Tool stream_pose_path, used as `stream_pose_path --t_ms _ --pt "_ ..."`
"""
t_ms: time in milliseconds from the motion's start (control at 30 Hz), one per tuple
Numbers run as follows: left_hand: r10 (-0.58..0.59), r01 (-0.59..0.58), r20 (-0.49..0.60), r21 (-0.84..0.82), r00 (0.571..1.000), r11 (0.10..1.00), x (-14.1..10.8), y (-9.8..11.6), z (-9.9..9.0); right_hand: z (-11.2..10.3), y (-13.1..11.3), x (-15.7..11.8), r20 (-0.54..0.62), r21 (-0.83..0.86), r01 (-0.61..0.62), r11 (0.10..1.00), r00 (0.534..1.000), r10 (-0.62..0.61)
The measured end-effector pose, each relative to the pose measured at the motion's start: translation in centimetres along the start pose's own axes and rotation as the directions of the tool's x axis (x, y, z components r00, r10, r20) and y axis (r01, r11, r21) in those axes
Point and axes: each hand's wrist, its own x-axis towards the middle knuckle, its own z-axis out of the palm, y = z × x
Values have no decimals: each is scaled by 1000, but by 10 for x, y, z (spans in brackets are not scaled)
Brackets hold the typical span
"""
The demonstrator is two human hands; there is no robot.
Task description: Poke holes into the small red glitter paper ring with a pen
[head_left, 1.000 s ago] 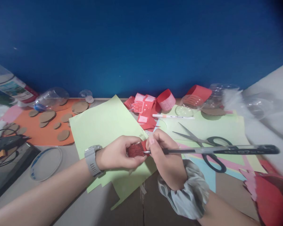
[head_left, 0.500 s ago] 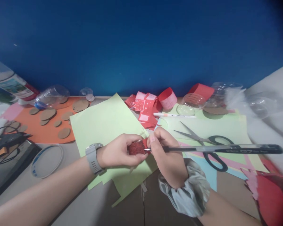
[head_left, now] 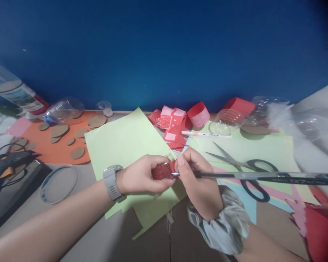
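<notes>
The grip of the right hand (head_left: 202, 191) is narrow, thumb and fingers closed on a gel pen (head_left: 235, 177), its tip at the right end of a small red paper piece (head_left: 161, 171) covered in dark crosshatching. The left hand (head_left: 142, 174) pinches that piece between thumb and fingers, so it sits between the two hands. The step in hand looks like inking the crosshatch pattern; more strokes would call for a steady left pinch and light, short movements of the pen near the fingertips.

Beneath both hands lies a pale green sheet (head_left: 123, 145). Just beyond the grip are red and pink paper cutouts (head_left: 177, 125), with a white marker (head_left: 205, 134) to their right and a red paper ring (head_left: 200, 118) behind it.

To the right of the grip, open scissors (head_left: 240, 163) lie on layered coloured paper; the pen's long body passes over their handles in this view, so a wide swing or lowering of it might catch there. The grey scrunchie (head_left: 221, 225) on the right wrist is bulky and could brush paper.

Farther left, cardboard discs (head_left: 59, 130) rest on an orange sheet (head_left: 50, 154), and a clear ring sits on the desk (head_left: 98, 243).
</notes>
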Motion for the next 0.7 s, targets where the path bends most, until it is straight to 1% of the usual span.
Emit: stream_pose_path --t_ms 200,467,567,700 --pt "14 -14 -2 -2 1000 1000 1 0 0 -1 -1 -1 5 0 4 1000 1000 -4" --pt "-20 21 17 -44 1000 999 1 0 1 -1 0 0 12 17 10 1000 1000 -10" --pt "-36 37 20 -57 999 998 0 1 1 -1 0 0 11 46 -9 999 1000 8" --pt "-53 56 30 -84 998 995 -1 1 2 0 0 0 23 84 7 996 1000 -9"
